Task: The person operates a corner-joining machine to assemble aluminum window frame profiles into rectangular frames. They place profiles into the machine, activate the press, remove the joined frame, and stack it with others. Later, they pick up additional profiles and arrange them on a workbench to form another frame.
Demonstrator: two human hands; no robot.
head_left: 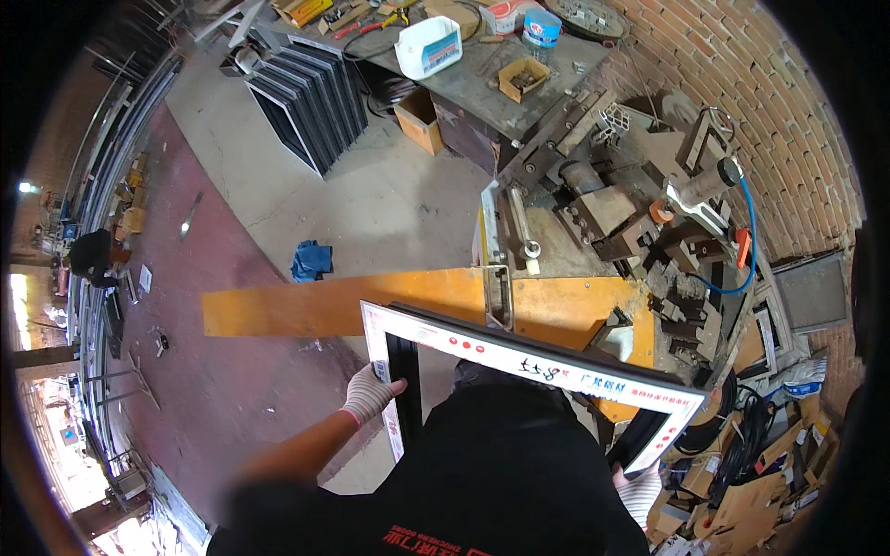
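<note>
A rectangular window frame (496, 352), dark with white printed protective film on its faces, is held in front of my body. My left hand (371, 393), in a striped white glove with bare fingertips, grips the frame's left side, the thumb over its inner edge. At the frame's lower right corner my right hand (640, 491), in a similar glove, is closed on it; part of its fingers is hidden. Just beyond the frame's long upper bar lies an orange board (278, 309), and a metal bracket (499, 296) stands on it.
A machine (603, 208) with a blue hose (749, 241) stands on the right. Ahead is a workbench (482, 79) with a white jug (428, 46). Stacked dark frames (311, 107) stand far left of it. A blue cloth (311, 260) lies on the floor; cardboard scraps (742, 500) heap at right.
</note>
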